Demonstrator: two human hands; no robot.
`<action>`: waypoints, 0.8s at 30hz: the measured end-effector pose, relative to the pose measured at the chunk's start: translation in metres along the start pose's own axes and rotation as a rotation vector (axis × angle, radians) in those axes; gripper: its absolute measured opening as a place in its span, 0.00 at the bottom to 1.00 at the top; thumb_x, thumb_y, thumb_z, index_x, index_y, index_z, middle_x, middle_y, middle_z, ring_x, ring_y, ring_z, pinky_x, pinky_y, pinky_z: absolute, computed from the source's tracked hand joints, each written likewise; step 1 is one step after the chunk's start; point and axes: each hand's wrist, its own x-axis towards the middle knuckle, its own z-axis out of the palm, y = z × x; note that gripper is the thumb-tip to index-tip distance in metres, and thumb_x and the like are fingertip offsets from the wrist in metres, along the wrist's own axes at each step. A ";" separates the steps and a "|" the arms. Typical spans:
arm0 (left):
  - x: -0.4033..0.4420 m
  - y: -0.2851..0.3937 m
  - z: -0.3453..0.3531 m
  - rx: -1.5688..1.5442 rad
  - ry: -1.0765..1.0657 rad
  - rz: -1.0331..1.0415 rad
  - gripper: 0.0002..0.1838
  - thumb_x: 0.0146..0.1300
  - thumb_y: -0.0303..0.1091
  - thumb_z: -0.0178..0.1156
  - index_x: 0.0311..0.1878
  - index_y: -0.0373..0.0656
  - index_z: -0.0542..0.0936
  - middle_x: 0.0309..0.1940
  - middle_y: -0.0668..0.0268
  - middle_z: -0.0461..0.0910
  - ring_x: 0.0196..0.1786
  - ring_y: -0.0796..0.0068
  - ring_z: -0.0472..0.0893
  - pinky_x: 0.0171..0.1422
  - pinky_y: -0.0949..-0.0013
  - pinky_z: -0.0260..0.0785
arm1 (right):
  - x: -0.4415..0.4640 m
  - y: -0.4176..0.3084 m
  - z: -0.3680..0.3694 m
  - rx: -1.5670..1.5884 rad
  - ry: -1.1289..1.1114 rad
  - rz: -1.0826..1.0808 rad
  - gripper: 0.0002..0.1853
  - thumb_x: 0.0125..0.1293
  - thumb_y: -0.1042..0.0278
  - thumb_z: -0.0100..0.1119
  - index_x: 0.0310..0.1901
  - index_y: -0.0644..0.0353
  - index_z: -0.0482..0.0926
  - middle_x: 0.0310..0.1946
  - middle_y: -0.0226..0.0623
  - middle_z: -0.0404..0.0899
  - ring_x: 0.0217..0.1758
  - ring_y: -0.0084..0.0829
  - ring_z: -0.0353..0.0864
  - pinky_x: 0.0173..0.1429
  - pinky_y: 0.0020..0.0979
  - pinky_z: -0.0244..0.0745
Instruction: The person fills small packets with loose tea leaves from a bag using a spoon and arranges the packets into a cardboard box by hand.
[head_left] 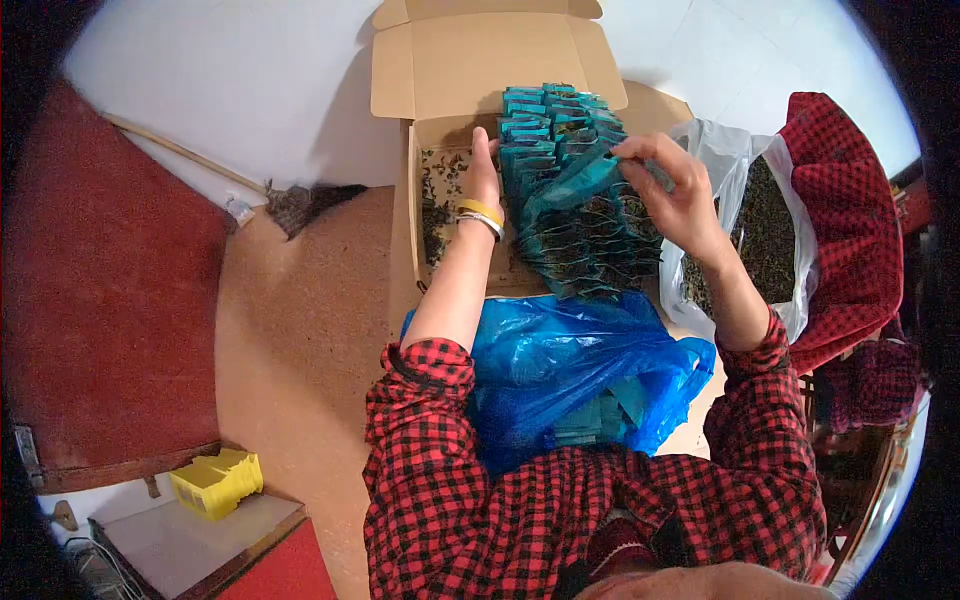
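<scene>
Rows of teal packets [550, 130] stand packed on edge in an open cardboard box [405, 215], their tops showing dark dried bits. My right hand [675, 190] pinches the corner of one teal packet [575, 187], which slants across the rows. My left hand [484, 185] stands upright along the left side of the rows, fingers stretched and palm toward the packets; its far side is hidden. Dark loose bits [440, 190] are scattered over the box floor left of that hand. Below the box, a blue plastic bag [560, 345] holds flat teal packets [595, 420].
A white plastic bag [735, 165] full of dark loose dried material [762, 225] stands at right, beside red checked cloth [850, 190]. A broom [300, 205] lies at left by a red panel [140, 290]. A yellow container [218, 483] sits lower left.
</scene>
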 end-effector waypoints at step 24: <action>0.007 -0.003 -0.004 -0.077 -0.197 0.014 0.40 0.66 0.69 0.45 0.60 0.37 0.74 0.50 0.62 0.80 0.49 0.71 0.80 0.58 0.67 0.71 | -0.003 0.016 0.051 -0.533 -0.271 -0.385 0.12 0.48 0.75 0.58 0.37 0.56 0.79 0.31 0.32 0.77 0.38 0.35 0.78 0.50 0.34 0.68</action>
